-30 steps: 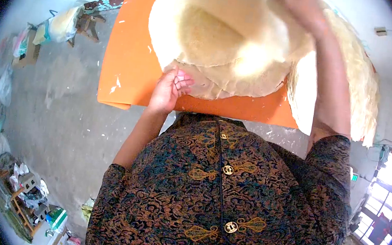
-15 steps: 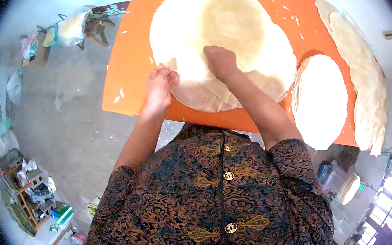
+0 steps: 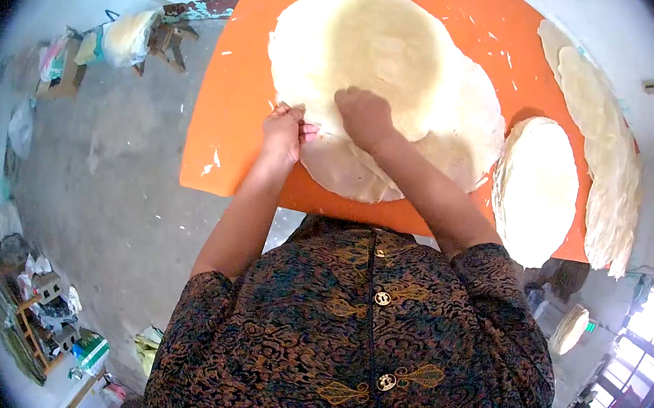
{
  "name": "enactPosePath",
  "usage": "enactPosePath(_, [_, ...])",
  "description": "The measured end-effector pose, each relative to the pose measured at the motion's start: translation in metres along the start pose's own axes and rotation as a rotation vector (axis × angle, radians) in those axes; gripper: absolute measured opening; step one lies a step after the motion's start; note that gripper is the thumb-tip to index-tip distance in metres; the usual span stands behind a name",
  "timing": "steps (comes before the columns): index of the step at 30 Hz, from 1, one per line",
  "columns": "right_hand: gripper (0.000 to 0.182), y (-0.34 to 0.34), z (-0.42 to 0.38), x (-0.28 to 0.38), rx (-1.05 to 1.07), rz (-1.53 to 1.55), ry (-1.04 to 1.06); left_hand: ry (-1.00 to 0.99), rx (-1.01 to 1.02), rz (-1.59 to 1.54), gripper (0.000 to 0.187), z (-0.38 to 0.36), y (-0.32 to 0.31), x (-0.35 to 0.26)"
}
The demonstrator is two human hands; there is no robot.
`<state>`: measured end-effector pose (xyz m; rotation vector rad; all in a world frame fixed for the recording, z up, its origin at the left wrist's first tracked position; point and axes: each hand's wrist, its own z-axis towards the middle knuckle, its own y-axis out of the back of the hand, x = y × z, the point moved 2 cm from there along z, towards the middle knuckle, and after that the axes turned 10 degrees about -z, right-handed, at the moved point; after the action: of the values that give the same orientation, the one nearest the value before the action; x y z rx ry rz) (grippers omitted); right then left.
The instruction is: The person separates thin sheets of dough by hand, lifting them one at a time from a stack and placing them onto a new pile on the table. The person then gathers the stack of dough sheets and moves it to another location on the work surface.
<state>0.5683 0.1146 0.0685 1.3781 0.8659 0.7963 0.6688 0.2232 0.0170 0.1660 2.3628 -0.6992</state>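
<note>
A wide stack of thin, pale flatbreads (image 3: 465,99) lies on the orange table (image 3: 233,114), with a browner round patch near its middle. At the stack's near left edge, my left hand (image 3: 288,131) is closed in a pinch on the rim of a flatbread. My right hand (image 3: 364,118) rests over the stack, curled like a fist, its fingertips hidden beneath it. Between and below the hands, the near part of the top sheets shows overlapping, uneven edges.
Right of the stack lies a folded oval pile of flatbreads (image 3: 536,190), overhanging the table's near edge. A long row of draped sheets (image 3: 593,136) runs along the far right side. White scraps dot the tabletop. At left, a wooden stool (image 3: 170,42) stands on the concrete floor.
My left hand has moved slightly right, inward over the stack's edge, and its fingers have turned. My right hand stays curled at about the same spot on the stack. The view has shifted a little.
</note>
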Motion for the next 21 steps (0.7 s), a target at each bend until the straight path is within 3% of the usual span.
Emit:
enactPosePath(12, [0.009, -0.001, -0.025, -0.005, -0.133, 0.049, 0.045, 0.12, 0.202, -0.24, 0.008, -0.011, -0.01, -0.007])
enactPosePath(15, [0.008, 0.005, -0.021, -0.008, -0.016, 0.054, -0.028, 0.144, 0.305, -0.265, 0.013, -0.008, -0.013, -0.006])
enactPosePath(18, [0.007, 0.017, -0.019, -0.012, -0.156, 0.173, -0.031, 0.1, 0.315, -0.231, 0.007, -0.003, -0.006, 0.0])
enactPosePath(21, [0.007, 0.009, -0.013, -0.002, -0.071, 0.135, -0.021, 0.024, 0.237, -0.078, 0.011, -0.008, -0.008, -0.001])
